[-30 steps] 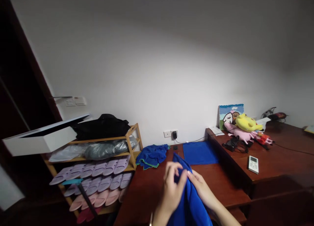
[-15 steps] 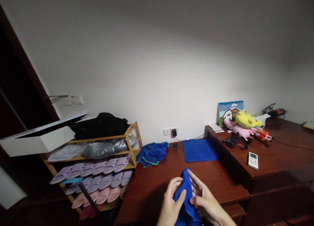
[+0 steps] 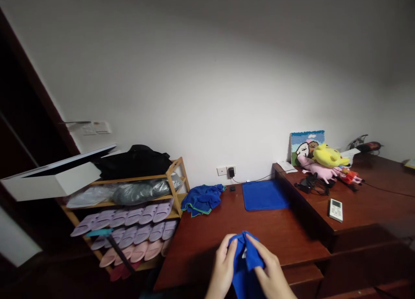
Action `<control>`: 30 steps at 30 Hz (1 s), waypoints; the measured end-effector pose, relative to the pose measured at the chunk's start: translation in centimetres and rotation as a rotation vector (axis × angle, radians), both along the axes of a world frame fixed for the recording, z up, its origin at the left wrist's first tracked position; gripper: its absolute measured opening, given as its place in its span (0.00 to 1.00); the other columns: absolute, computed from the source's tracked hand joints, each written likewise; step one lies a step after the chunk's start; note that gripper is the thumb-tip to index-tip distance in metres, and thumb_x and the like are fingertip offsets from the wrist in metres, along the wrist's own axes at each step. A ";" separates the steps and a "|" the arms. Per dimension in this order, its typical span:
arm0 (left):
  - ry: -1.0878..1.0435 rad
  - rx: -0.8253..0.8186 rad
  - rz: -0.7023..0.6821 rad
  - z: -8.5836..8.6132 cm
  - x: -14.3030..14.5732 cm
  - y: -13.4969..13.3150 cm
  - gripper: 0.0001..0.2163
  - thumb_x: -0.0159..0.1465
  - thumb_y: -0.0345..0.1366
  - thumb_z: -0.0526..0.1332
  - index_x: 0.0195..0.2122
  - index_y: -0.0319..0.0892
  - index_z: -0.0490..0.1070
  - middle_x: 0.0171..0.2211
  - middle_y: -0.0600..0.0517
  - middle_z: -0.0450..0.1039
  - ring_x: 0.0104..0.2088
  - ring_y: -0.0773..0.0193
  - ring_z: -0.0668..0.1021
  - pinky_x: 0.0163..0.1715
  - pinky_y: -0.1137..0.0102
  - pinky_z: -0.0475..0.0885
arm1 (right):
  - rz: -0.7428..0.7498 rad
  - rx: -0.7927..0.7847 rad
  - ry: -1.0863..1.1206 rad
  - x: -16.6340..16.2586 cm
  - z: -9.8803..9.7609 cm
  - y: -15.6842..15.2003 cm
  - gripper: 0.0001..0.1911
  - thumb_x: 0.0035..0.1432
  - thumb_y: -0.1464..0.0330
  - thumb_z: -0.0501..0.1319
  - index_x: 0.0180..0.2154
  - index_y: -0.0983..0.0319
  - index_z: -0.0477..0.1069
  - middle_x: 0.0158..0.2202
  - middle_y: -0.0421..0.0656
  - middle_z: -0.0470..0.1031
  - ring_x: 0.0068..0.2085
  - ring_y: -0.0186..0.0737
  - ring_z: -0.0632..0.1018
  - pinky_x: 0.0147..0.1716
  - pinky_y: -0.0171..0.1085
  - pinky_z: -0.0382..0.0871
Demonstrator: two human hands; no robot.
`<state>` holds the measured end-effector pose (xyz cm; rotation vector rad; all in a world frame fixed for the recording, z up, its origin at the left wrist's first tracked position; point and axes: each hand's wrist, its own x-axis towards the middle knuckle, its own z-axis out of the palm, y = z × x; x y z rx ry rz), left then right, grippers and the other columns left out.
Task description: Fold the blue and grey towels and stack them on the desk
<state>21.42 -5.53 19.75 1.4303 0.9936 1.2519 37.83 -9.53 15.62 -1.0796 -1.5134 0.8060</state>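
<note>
A blue cloth [image 3: 242,278] hangs between my two hands over the front of the brown desk [image 3: 191,255]. My left hand [image 3: 224,260] pinches its upper left edge, thumb on the near side. On the other side my right hand [image 3: 267,264] grips a folded-over part, its fingers partly hidden by the fabric. A small white tag [image 3: 244,252] shows inside the fold. Beyond my hands a flat blue cloth [image 3: 266,196] lies at the back of the desk, and a crumpled blue cloth with green edging [image 3: 202,199] sits at the back left.
To the left stands a wooden shoe rack [image 3: 177,191] with slippers [image 3: 129,217], a black bag [image 3: 134,162] and a white box [image 3: 61,180]. A higher desk section on the right holds plush toys [image 3: 329,156], a remote control [image 3: 335,210] and cables [image 3: 313,184]. A plugged-in adapter [image 3: 231,172] is on the wall.
My hands have moved slightly lower and the cloth's top is now spread wider, with a fold turned over on the right. The white tag has come into view. My view has shifted slightly.
</note>
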 end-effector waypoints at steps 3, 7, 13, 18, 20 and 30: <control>-0.011 0.014 0.129 0.0 -1.9 1.8 0.23 0.60 0.60 0.65 0.38 0.44 0.79 0.40 0.46 0.82 0.42 0.53 0.82 0.46 0.66 0.76 | -0.147 -0.075 0.229 2.4 1.8 0.4 0.22 0.62 0.53 0.59 0.50 0.58 0.79 0.52 0.49 0.80 0.55 0.54 0.77 0.60 0.50 0.68; 0.034 0.044 0.383 0.0 -6.6 5.2 0.27 0.54 0.63 0.67 0.40 0.42 0.79 0.40 0.46 0.82 0.44 0.50 0.82 0.47 0.63 0.75 | -0.440 -0.129 0.324 7.3 3.4 1.3 0.31 0.51 0.40 0.64 0.38 0.62 0.79 0.37 0.48 0.82 0.41 0.52 0.80 0.45 0.44 0.74; 0.194 0.120 0.715 0.2 -15.8 9.4 0.32 0.45 0.68 0.66 0.34 0.41 0.77 0.38 0.42 0.82 0.45 0.43 0.81 0.51 0.53 0.73 | -0.758 -0.221 0.379 16.4 2.8 2.3 0.34 0.45 0.41 0.64 0.40 0.63 0.78 0.34 0.45 0.81 0.41 0.50 0.78 0.41 0.40 0.73; 0.240 0.149 0.845 0.7 -20.3 9.7 0.30 0.46 0.66 0.66 0.34 0.42 0.76 0.37 0.44 0.82 0.46 0.44 0.81 0.53 0.53 0.74 | -0.868 -0.403 0.457 21.7 1.6 2.2 0.35 0.41 0.42 0.64 0.39 0.65 0.78 0.33 0.46 0.81 0.36 0.49 0.78 0.34 0.40 0.71; 0.255 0.167 0.847 1.2 -21.1 9.5 0.29 0.46 0.65 0.66 0.35 0.43 0.77 0.38 0.45 0.82 0.46 0.44 0.81 0.53 0.54 0.74 | -0.869 -0.366 0.411 22.7 1.5 1.9 0.35 0.41 0.42 0.65 0.39 0.65 0.78 0.32 0.45 0.81 0.35 0.48 0.77 0.32 0.39 0.71; 0.583 0.133 0.843 0.1 -24.4 13.2 0.24 0.54 0.63 0.61 0.35 0.47 0.80 0.33 0.48 0.83 0.40 0.46 0.83 0.39 0.62 0.76 | -0.911 -0.208 0.179 24.2 0.6 3.4 0.33 0.43 0.41 0.64 0.39 0.61 0.79 0.37 0.45 0.82 0.39 0.48 0.78 0.36 0.37 0.71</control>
